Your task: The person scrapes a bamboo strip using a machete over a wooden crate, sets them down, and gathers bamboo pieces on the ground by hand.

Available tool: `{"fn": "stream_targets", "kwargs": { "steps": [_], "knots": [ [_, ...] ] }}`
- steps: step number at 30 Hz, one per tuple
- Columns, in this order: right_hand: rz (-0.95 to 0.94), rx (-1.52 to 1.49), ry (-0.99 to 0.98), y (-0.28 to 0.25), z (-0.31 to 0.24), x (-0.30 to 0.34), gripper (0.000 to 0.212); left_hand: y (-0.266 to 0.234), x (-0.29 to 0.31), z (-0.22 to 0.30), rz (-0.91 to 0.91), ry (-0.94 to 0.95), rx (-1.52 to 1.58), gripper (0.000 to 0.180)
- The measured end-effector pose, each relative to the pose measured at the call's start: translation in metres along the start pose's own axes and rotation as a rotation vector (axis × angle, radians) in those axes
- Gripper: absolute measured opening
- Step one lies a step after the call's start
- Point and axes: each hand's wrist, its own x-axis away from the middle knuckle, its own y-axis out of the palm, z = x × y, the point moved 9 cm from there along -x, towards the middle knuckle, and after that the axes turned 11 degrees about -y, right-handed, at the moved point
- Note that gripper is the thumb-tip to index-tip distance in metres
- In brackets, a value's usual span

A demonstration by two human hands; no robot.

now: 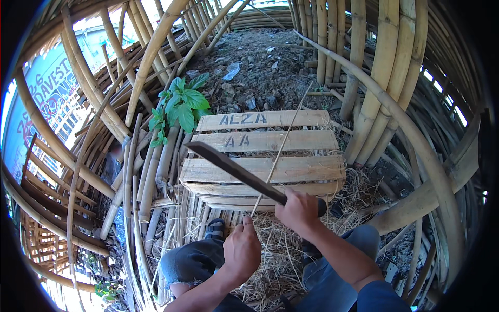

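My right hand [299,210] is wrapped round the dark handle of a machete [234,169]. Its long brown blade slants up and to the left over a wooden crate [306,169] made of pale slats. In my left hand [243,248], closed with the thumb on top, is the near end of a thin bamboo strip [283,143]. The strip runs up and away to the right across the crate top, passing the blade close to the handle. Whether blade and strip touch, I cannot tell.
Dry shavings [278,249] cover the ground between my knees. Bamboo poles [161,171] lie at the left beside a leafy green plant [184,104]. Thick upright bamboo poles [392,78] stand at the right, with a long curved pole [384,93] leaning across. Rubble-strewn soil [249,67] lies beyond the crate.
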Motion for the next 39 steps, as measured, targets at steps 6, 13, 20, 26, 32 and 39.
{"fn": "stream_targets", "kwargs": {
  "steps": [6, 13, 20, 26, 32, 39],
  "knots": [
    [0.001, 0.001, -0.035, 0.001, -0.001, -0.001, 0.021, 0.0, 0.001, -0.004, -0.018, -0.014, 0.046, 0.022],
    [0.015, -0.046, -0.062, 0.005, -0.008, -0.006, 0.02, -0.007, -0.005, -0.007, 0.034, 0.005, 0.122, 0.015],
    [0.11, -0.06, -0.191, 0.003, -0.016, 0.002, 0.015, -0.012, -0.001, -0.005, 0.056, -0.007, 0.158, 0.005],
    [0.085, -0.079, -0.165, 0.005, -0.017, 0.008, 0.014, -0.011, -0.001, -0.005, 0.055, -0.007, 0.145, 0.005],
    [0.157, -0.064, -0.097, 0.006, -0.006, 0.002, 0.012, -0.008, -0.002, -0.007, 0.057, -0.015, 0.169, 0.007],
    [0.081, -0.069, 0.002, 0.001, -0.003, -0.007, 0.013, -0.009, -0.009, -0.006, 0.068, -0.041, 0.175, 0.006]
  ]
}}
